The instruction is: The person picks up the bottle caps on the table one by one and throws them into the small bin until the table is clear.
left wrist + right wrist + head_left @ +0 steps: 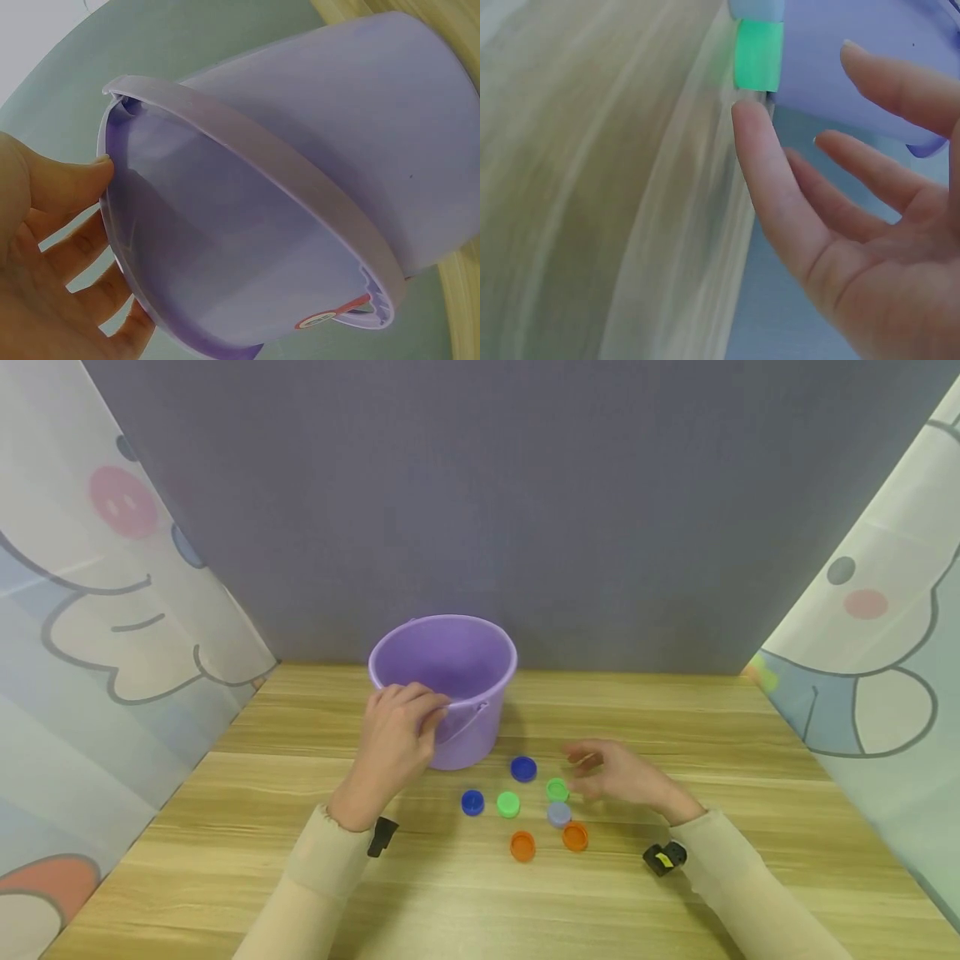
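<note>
On the table stands an upright purple bucket [468, 745] with its handle hanging down against the side. My left hand [392, 745] grips the bucket's near rim; in the left wrist view its thumb and fingers lie on either side of that edge. My right hand [622, 777] hovers just right of a green bottle cap [557, 790], fingers loosely bent and holding nothing. Beside that cap lies a lavender cap [558, 814]. Farther left are another green cap [508, 805] and two blue caps, one [523, 769] nearer the bucket and one [472, 802] lower left.
Two orange caps, one [522, 846] and another [575, 837], lie closest to me on the wooden table [712, 727]. A grey panel [600, 527] rises behind the table. Printed curtains [885, 635] hang on both sides.
</note>
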Motion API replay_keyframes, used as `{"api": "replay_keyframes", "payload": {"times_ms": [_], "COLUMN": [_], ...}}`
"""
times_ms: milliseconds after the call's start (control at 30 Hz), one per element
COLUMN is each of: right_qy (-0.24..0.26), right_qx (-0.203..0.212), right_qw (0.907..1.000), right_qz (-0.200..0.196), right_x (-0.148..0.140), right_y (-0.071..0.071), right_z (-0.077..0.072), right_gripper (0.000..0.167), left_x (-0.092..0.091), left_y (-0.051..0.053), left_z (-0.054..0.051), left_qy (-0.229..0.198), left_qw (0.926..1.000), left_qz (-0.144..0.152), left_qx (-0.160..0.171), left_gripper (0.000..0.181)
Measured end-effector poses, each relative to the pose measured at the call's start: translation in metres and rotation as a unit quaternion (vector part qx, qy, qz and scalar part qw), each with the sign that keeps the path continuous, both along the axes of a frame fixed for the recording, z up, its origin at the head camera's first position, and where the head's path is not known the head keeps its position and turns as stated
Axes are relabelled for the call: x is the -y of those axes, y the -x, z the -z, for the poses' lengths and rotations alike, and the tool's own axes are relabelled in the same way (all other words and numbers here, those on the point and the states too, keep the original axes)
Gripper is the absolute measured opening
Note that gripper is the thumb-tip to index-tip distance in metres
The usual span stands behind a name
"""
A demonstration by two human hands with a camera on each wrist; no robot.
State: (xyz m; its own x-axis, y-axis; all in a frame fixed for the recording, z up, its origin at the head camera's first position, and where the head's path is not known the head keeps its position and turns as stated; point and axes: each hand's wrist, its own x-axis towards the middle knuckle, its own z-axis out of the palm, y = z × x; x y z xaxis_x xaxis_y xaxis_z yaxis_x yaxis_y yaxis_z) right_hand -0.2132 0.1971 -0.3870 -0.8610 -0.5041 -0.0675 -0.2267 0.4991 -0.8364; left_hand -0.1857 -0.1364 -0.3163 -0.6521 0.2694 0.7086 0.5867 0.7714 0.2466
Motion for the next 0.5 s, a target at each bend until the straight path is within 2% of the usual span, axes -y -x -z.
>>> {"api": "replay_keyframes", "payload": {"times_ms": [233,500], "right_qy": [-0.027,-0.035], "right_qx": [-0.037,-0.014], "right_qw": [0.9983,0.9975], "right_qz": [-0.037,-0.059], "right_x": [-0.001,0.0], "right_y": [0.003,0.005], "right_z": [0.007,0.011], "right_gripper": [0.063,0.065], "left_x": [0.0,0.0], "left_y": [0.0,0.001], "left_z": [-0.001,0.0], "left_qy": [0.0,0.001], "left_qw": [1.0,1.0], "left_qz": [0.0,-0.002], "left_qx": [-0.001,-0.001], "left_gripper": [0.013,0.013]}}
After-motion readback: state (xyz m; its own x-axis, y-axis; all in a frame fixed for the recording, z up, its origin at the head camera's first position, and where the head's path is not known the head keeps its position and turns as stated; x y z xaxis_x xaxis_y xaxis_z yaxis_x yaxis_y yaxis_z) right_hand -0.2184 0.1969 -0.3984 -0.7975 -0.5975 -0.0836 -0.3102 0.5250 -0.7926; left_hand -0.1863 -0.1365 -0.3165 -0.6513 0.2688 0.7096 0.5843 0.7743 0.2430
